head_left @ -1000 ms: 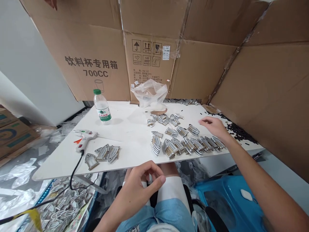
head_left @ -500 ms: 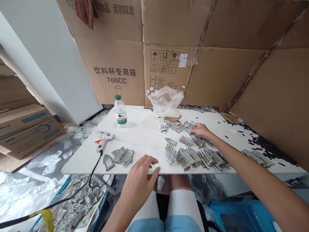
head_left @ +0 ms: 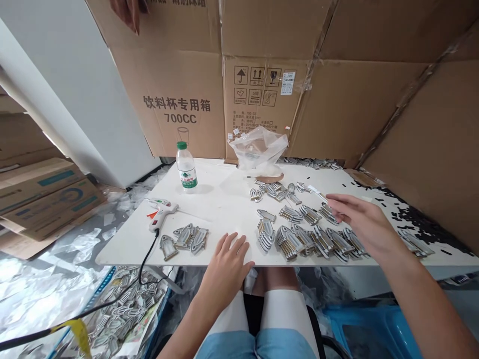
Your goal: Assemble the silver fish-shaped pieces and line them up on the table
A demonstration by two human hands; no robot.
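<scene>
My left hand [head_left: 229,267] lies palm down at the table's front edge, fingers spread, holding nothing. My right hand [head_left: 357,219] is above the right side of the table, its fingers close together. A thin, pale piece [head_left: 318,193] meets its fingertips; its kind is hard to make out. Under and left of this hand are stacks of flat, grey metal pieces with arched tops [head_left: 290,242], in a front row, with a smaller stack [head_left: 310,214] behind. A looser heap [head_left: 271,190] sits farther back. Left of my left hand is a small group of similar pieces [head_left: 185,239].
A white glue gun [head_left: 161,215] with a black cord and a green-capped bottle [head_left: 186,167] stand on the left of the white table [head_left: 220,204]. A clear plastic bag [head_left: 260,149] sits at the back. Black bits [head_left: 415,219] are scattered right. Cardboard walls surround the table.
My right hand has drawn back from the heap, toward the right and nearer me. The left hand has flattened and spread its fingers at the table edge. The view has shifted slightly.
</scene>
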